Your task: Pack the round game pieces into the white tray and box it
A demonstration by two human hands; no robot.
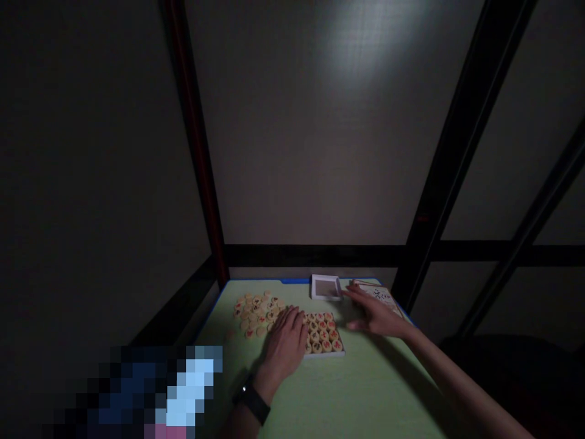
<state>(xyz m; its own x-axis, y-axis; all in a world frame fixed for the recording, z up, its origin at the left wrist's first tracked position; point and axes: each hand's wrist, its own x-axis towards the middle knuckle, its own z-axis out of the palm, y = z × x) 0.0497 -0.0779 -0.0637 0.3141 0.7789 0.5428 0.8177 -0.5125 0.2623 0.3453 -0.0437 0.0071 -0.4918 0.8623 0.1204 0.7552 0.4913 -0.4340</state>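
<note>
Hiding part of the disc box (pixel 328 355), the left hand (pixel 287 342) has an indiscernible grip, while the right hand (pixel 373 316) hangs spread.

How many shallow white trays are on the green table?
2. One tray, holding round pieces, is partly hidden by the left hand; the other tray lies toward the table's far edge, near the right hand.

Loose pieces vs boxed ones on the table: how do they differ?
The loose pieces lie in a jumbled cluster directly on the green tabletop; the boxed pieces sit in neat rows. Many loose pieces show blank faces; the boxed pieces in view mostly show characters. Both are round and pale, some with red markings.
</note>
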